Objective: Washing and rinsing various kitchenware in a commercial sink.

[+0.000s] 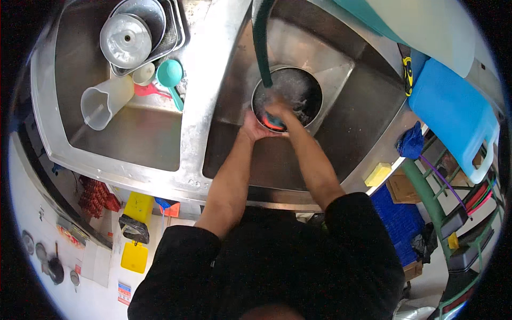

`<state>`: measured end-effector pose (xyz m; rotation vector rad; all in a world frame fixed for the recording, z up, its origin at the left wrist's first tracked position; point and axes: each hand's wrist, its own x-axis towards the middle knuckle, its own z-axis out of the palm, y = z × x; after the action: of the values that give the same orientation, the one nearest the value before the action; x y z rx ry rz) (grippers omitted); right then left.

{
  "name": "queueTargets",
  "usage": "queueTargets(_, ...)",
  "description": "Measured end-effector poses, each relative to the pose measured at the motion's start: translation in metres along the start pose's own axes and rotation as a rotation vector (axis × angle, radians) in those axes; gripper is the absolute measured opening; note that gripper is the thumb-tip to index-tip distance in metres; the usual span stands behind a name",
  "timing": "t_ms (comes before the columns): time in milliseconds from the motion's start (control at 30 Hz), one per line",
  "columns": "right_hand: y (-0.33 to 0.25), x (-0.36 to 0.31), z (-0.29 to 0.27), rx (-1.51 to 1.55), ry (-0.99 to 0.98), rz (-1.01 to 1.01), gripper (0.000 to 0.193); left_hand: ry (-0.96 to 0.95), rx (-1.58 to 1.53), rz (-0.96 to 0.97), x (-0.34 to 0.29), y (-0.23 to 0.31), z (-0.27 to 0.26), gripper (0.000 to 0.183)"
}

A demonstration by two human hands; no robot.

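A round metal pot (320,101) stands in the right basin of the steel sink, with dark, rippling water inside. At its near left side my left hand (256,128) grips the wall, thumb side toward the rim. My right hand (281,109) reaches into the pot and is smeared by motion. Beneath its fingers shows a soft-looking orange and blue thing (273,122), seemingly a scrubbing pad, pressed near the inner wall. A dark green hose (261,45) hangs from above, its end over the pot's far left part.
The left basin holds a clear plastic jug (98,106), a teal scoop (169,73), a metal lid (125,40) and pans. Along the right edge lie a yellow sponge (378,174), a blue cloth (410,141) and a blue board (453,114). A steel divider (205,90) separates the basins.
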<state>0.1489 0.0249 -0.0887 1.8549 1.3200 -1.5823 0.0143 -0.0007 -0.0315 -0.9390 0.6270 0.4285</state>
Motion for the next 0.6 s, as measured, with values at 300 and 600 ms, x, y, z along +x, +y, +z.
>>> queueTargets(300,-0.028,-0.029,-0.018,-0.271,-0.074,0.041,0.06,0.143,0.23,0.105,0.002,0.004,-0.008,0.082)
queueTargets(600,-0.037,-0.065,-0.021,-0.238,-0.115,-0.015,0.059,0.132,0.201,0.153,-0.006,-0.001,0.009,0.082)
